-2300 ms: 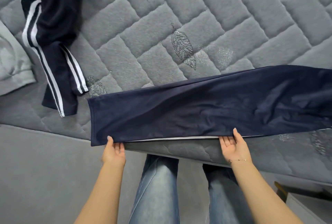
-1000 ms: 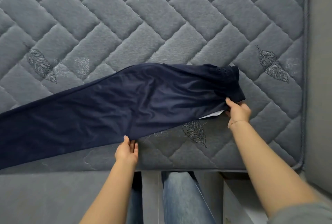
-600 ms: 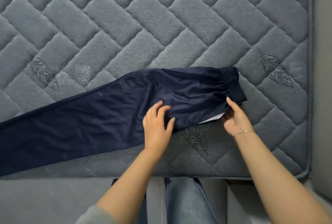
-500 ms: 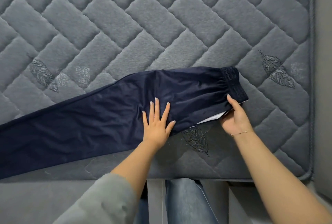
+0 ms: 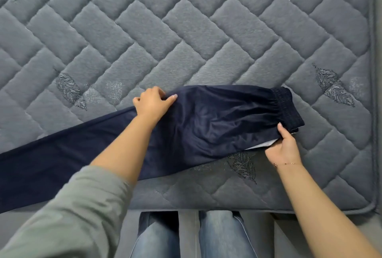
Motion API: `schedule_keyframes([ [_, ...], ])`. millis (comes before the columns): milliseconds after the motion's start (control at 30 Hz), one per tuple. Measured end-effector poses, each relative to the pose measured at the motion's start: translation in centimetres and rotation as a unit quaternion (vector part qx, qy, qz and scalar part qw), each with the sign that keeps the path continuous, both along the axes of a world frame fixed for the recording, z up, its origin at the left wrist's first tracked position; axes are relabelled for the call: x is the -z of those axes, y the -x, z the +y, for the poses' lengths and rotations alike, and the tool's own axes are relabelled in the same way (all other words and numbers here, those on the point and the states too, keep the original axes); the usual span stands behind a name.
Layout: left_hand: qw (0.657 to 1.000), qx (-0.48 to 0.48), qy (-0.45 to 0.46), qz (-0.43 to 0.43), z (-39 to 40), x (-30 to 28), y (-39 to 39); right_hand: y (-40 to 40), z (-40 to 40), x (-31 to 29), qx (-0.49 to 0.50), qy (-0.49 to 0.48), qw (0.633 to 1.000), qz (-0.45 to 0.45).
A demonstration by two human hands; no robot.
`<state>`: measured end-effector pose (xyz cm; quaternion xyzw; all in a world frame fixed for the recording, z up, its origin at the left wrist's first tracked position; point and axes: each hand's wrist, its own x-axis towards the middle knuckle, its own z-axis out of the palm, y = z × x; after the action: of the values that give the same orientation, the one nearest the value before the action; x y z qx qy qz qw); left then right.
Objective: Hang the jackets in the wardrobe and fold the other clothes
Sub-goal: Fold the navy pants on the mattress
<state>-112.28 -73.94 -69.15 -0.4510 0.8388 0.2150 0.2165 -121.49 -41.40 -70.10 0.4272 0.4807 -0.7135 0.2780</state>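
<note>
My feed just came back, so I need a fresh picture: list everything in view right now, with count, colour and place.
trousers: one pair, navy, flat across the mattress's near part, waistband to the right, legs running off the left edge; a white layer shows under the near edge by the waistband.
mattress: one, grey quilted with stitched leaf motifs, fills most of the view.
left hand: grips the trousers' far edge near the middle.
right hand: pinches the near corner by the waistband; thin bracelet at the wrist.
sleeve: grey, on the left arm.
jeans: blue, on the person's legs, bottom centre.
</note>
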Motion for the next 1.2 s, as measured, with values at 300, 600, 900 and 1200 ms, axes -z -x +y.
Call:
schedule_keyframes([
  [300, 0.937, -0.037, -0.347, 0.03, 0.1, 0.8, -0.1, 0.8, 0.0, 1.8, 0.022, 0.003, 1.0, -0.017],
  [600, 0.816, -0.309, -0.415, 0.258, 0.1, 0.1, 4.3, 0.9, 0.3, 2.2, 0.013, 0.021, 0.999, -0.02],
  [900, 0.966, -0.006, -0.057, 0.251, -0.2, 3.0, 5.1, 1.2, 0.9, 2.2, 0.01, 0.052, 0.998, -0.025],
  [1200, 0.943, 0.165, 0.01, 0.287, 1.9, 0.4, 3.0, 2.2, 3.0, 1.8, -0.037, 0.125, 0.991, -0.004],
])
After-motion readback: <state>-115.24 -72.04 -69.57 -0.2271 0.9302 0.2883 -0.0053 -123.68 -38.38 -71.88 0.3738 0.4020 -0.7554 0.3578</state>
